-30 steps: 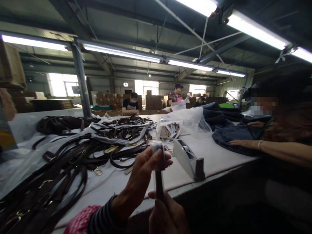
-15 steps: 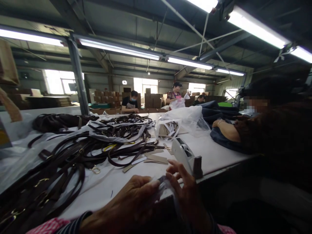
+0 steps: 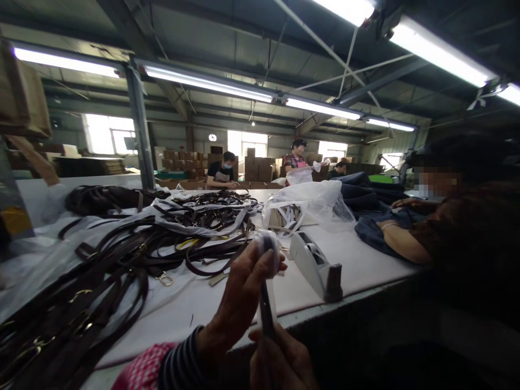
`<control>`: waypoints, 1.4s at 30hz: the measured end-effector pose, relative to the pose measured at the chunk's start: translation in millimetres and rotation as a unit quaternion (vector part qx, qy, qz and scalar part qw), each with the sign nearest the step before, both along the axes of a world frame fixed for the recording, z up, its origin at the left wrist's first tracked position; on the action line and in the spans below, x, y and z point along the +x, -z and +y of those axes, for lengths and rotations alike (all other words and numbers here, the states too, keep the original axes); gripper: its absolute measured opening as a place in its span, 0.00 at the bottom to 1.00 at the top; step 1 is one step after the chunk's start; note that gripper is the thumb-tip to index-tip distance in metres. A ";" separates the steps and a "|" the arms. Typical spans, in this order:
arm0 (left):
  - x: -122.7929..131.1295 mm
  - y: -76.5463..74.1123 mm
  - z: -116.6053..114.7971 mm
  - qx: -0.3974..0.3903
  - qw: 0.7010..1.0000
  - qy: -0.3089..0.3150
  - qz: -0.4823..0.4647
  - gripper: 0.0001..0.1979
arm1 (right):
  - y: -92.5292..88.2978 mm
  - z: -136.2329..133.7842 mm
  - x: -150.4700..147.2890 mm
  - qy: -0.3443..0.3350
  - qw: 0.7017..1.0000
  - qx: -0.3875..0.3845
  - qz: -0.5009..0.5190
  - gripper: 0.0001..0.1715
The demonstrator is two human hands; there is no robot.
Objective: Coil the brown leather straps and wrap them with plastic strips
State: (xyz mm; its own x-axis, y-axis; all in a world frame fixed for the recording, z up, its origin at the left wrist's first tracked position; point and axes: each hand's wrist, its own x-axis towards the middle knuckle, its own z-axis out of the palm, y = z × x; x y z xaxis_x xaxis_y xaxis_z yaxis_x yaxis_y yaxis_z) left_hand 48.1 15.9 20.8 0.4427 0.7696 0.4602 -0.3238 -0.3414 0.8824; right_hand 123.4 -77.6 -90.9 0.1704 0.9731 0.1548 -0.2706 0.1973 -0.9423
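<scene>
Strap (image 3: 265, 309) was upright, clear of the worktop (image 3: 357, 260) and just in front of its near edge, held in both hands. Left hand (image 3: 244, 295): grip clenched round the top end, thumb pressed on the clear wrap (image 3: 266, 244) bunched over it. Right hand (image 3: 280, 360): grip closed on the strap's lower part. Tape dispenser (image 3: 314, 265) sat on the worktop just right of the hands. Dark straps (image 3: 122, 254) lay piled to the left, plastic bag (image 3: 320, 203) behind the dispenser. Co-worker's arm (image 3: 400, 246) rested on dark cloth (image 3: 368, 235), far right.
</scene>
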 end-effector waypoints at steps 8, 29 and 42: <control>-47.0 42.3 26.9 0.453 0.841 0.058 0.291 0.11 | -36.6 -14.1 63.7 -0.129 0.985 -0.099 -0.057 0.27; -76.3 15.1 26.9 -0.119 0.904 0.236 0.337 0.19 | -45.6 14.4 66.5 0.115 0.738 0.270 -0.607 0.19; -53.4 41.6 80.9 0.405 0.783 0.242 0.405 0.22 | -30.4 82.8 90.1 -0.087 0.723 0.209 -0.653 0.32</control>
State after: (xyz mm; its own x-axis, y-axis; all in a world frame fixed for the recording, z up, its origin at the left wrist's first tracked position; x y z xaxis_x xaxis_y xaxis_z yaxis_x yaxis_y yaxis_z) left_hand -5.3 96.8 -20.8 0.9914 0.0225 0.1287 -0.0342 -0.9059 0.4220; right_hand 213.5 5.1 -60.5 -0.5063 0.7840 0.3593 0.7405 0.6087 -0.2847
